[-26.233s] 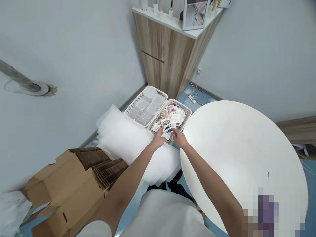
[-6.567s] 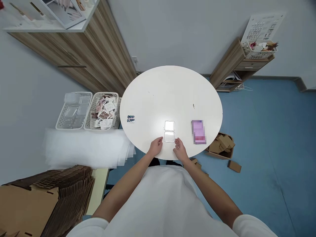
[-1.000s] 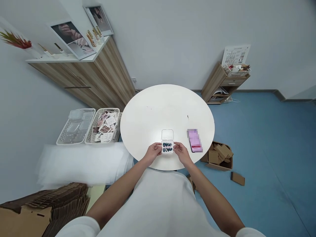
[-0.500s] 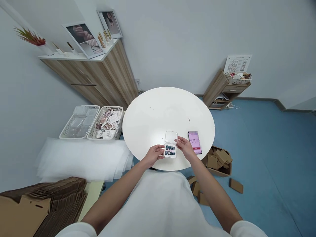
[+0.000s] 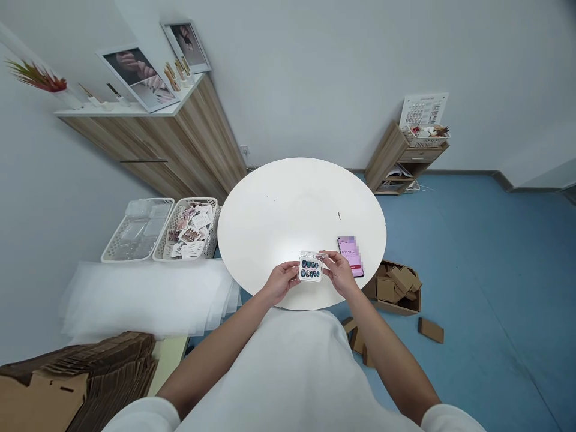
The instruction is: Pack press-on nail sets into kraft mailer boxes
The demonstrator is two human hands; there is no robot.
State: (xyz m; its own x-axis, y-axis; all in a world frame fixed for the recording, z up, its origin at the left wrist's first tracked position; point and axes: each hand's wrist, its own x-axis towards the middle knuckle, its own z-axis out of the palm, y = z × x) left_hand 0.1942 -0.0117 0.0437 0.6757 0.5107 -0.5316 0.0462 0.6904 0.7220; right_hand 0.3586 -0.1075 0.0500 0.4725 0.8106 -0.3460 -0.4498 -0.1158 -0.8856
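Between my hands, above the near part of the white round table (image 5: 270, 216), is a small clear plastic case (image 5: 310, 278). Two rows of dark blue-green press-on nails (image 5: 310, 269) lie on a white card inside it. My left hand (image 5: 282, 281) pinches the case's left edge. My right hand (image 5: 337, 271) grips its right side, with fingers at the clear lid (image 5: 312, 254). The lid is tilted over the back of the case, partly down. A phone with a pink screen (image 5: 350, 255) lies on the table just beyond my right hand.
Left of the table stand a basket of nail cards (image 5: 191, 231) and a basket of clear cases (image 5: 139, 228). White translucent sheets (image 5: 144, 297) and flattened cardboard boxes (image 5: 108, 384) lie nearer. On the right floor are a carton of small boxes (image 5: 398, 291) and a loose box (image 5: 431, 330).
The clear lid has swung from standing open toward the case, moved by my right hand. My left hand still holds the case. The view has shifted slightly.
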